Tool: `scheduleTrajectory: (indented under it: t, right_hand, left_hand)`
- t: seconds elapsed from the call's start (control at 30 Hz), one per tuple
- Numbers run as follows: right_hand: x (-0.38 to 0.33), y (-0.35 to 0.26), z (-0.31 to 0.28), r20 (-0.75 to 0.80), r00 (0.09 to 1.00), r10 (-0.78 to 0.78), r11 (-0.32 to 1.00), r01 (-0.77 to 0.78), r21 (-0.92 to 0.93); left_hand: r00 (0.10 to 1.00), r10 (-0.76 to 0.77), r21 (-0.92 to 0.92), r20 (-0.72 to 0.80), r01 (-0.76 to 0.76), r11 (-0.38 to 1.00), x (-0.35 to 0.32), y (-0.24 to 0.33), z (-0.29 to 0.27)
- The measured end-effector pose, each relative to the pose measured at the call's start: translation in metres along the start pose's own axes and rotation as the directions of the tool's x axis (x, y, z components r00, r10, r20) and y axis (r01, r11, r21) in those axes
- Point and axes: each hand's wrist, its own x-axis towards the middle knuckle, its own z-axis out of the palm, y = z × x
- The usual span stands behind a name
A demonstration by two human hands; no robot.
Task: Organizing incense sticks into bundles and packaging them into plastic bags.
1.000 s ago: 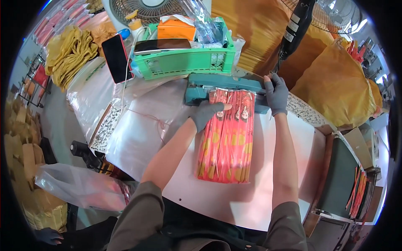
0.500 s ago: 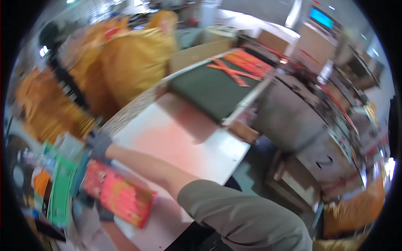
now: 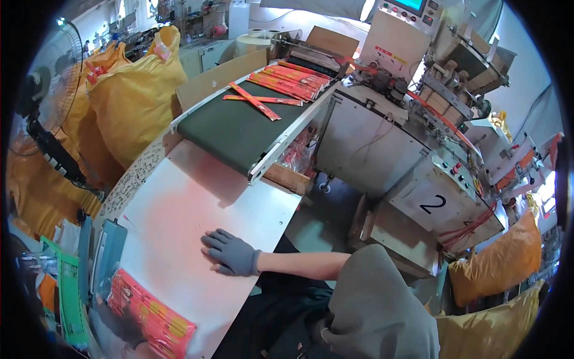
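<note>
My right hand (image 3: 230, 254), in a grey glove with bare fingertips, lies flat on the white tabletop (image 3: 179, 215) with its fingers spread. It holds nothing. At the lower left, my left hand (image 3: 122, 323) in a dark glove is against the left side of a clear plastic bag of red packets (image 3: 158, 317). Blur hides how its fingers sit on the bag. The bag's upper end is beside a long teal bar-shaped device (image 3: 107, 254) at the table's left edge.
A dark green conveyor belt (image 3: 221, 140) carries long slim red packets (image 3: 284, 81) beyond the table. Large yellow sacks (image 3: 137, 90) and a black fan (image 3: 45, 90) stand left. A machine cabinet (image 3: 371, 143) is at the right. A green frame (image 3: 69, 293) sits far left.
My right hand has left the teal device and come back right onto the tabletop. The bag and my left hand are slightly lower in view. The whole view has shifted.
</note>
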Motion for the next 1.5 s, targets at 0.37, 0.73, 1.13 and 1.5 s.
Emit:
scheduleTrajectory:
  t: [0.37, 0.73, 1.13, 1.5]
  right_hand:
    - [-0.008, -0.036, 0.01, -0.099, 0.991, 0.087, 0.995, -0.08, 0.067]
    - [-0.008, -0.033, 0.014, -0.189, 0.981, 0.05, 0.987, -0.02, 0.161]
    - [-0.015, -0.024, 0.025, -0.258, 0.964, 0.069, 0.981, -0.019, 0.192]
    - [-0.018, -0.022, 0.024, -0.178, 0.977, 0.121, 0.966, -0.075, 0.246]
  left_hand:
    - [0.943, 0.093, -0.184, 0.32, -0.034, 0.982, -0.055, 0.23, 0.034]
    - [0.944, 0.022, -0.045, 0.328, -0.008, 0.999, -0.026, 0.22, 0.058]
    - [0.926, 0.032, -0.002, 0.377, -0.034, 0.999, -0.02, 0.229, 0.058]
    - [0.932, 0.099, -0.041, 0.349, -0.09, 0.995, -0.018, 0.226, 0.057]
